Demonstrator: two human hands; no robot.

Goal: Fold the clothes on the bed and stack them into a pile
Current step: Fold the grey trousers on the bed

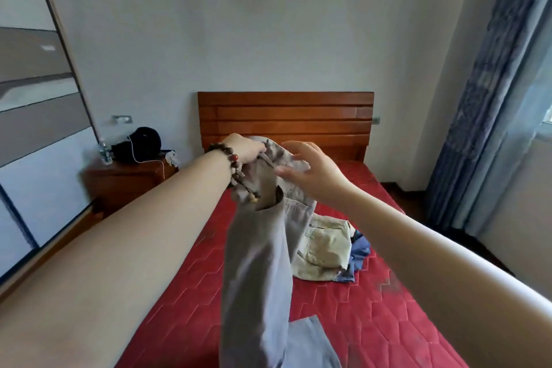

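Grey trousers (pixel 263 263) hang in the air over the red bed (pixel 388 323), legs trailing down to the mattress at the bottom edge of the view. My left hand (pixel 246 149), with a bead bracelet on the wrist, is closed on the waistband at the top. My right hand (pixel 313 170) hovers at the waistband's right side, fingers spread and blurred; a grip is not visible. On the mattress behind the trousers lies a crumpled pile: beige cargo shorts (pixel 324 248) on top of a blue garment (pixel 360 251).
A wooden headboard (pixel 285 119) stands at the bed's far end. A wooden nightstand (pixel 125 179) at the left holds a dark bag, a white cable and a water bottle. A wardrobe lines the left wall; blue curtains (pixel 484 98) hang at the right.
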